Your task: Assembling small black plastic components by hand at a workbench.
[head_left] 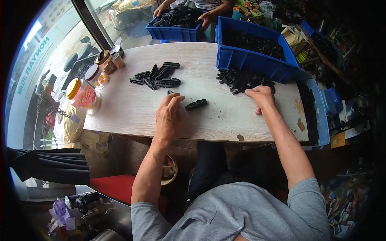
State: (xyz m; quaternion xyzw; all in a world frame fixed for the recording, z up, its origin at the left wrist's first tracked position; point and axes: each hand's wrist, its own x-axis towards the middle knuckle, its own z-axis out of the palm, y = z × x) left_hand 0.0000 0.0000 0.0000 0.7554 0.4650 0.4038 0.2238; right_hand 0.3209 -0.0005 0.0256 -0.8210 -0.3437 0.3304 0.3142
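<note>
My right hand [262,99] is at the near edge of the loose heap of small black parts [237,81] on the right of the table [120,110], thumb and forefinger drawn close together; I cannot tell whether a part is between them. My left hand [166,114] is half curled over the middle of the table, with something small at its fingertips that I cannot make out. Just to its right lies one long black piece [196,105], apart from the rest. Farther off and to the left, a loose cluster of long black pieces [168,82] looks like what is done, only a handful by my judgement. Far more seems left: the heap is broad, and the big blue bin [245,64] behind it holds plenty more small black parts.
</note>
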